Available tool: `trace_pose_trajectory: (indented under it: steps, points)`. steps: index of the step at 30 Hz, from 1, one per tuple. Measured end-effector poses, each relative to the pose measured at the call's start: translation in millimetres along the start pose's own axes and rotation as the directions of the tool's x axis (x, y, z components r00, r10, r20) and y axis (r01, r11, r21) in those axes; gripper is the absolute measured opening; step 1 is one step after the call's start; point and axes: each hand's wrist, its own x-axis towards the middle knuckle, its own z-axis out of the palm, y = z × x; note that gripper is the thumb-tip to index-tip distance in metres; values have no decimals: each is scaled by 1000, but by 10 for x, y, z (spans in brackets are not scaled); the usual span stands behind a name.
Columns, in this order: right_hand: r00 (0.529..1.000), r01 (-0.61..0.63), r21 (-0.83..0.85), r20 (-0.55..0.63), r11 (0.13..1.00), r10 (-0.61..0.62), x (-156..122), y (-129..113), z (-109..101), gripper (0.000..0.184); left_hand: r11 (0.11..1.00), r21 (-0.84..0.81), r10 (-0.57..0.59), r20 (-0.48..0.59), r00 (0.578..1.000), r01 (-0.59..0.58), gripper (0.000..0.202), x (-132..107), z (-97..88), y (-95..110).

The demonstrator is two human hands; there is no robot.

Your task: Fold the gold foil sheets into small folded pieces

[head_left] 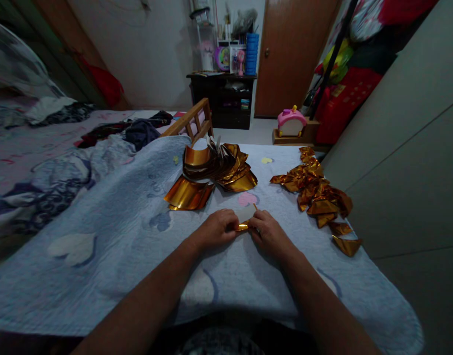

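Observation:
Both my hands rest on a pale blue quilt (130,231) and pinch one small sheet of gold foil paper (245,215), its white back facing up. My left hand (216,228) grips the sheet's left edge with curled fingers. My right hand (268,230) grips its right edge the same way. Just beyond my hands lies a stack of curled, flat gold sheets (215,172). To the right is a row of folded gold paper pieces (317,192).
The quilt covers a bed that runs left, where clothes (137,130) and bedding lie. A wooden rail (191,121) stands behind the stack. A grey wall (404,148) closes the right side. Farther off are a dark shelf unit (226,98), a door (291,54) and a pink toy (291,122).

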Motion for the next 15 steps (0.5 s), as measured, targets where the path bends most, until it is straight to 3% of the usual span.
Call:
trace_pose_trajectory:
  steps: [9, 15]
  points:
    - [998, 3, -15, 68, 1000, -2, 33, -62, 26, 2, 1000, -25, 16, 43, 999, -15, 3, 3, 3, -28]
    - [997, -2, 27, 81, 1000, 0, 29, -11, -3, 10, 1000, -1, 4, 63, 998, -4, 6, 3, -28, 3]
